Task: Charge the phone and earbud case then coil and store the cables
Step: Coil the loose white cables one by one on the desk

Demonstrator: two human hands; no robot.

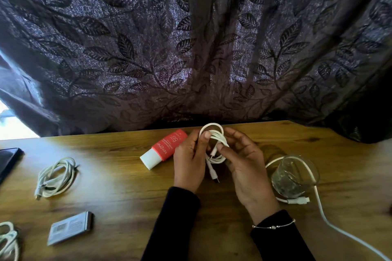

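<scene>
Hands (left hand (189, 163), right hand (247, 165)) grip white cable (214, 146) beside "50"-marked tube (164, 149)

I see my left hand (188, 161) and right hand (244, 163) gripping a coiled white charging cable (215, 146) above the brown wooden bench (127, 186). A red-and-white tube (164, 149) lies just beside them; a clear glass tumbler (293, 176), seemingly ringed by another white cable (318, 199), stands right.

Both forearms wear long black fabric sleeves ending at the wrists. The right wrist carries a thin silver chain bracelet (273, 226) with one small bead.
</scene>
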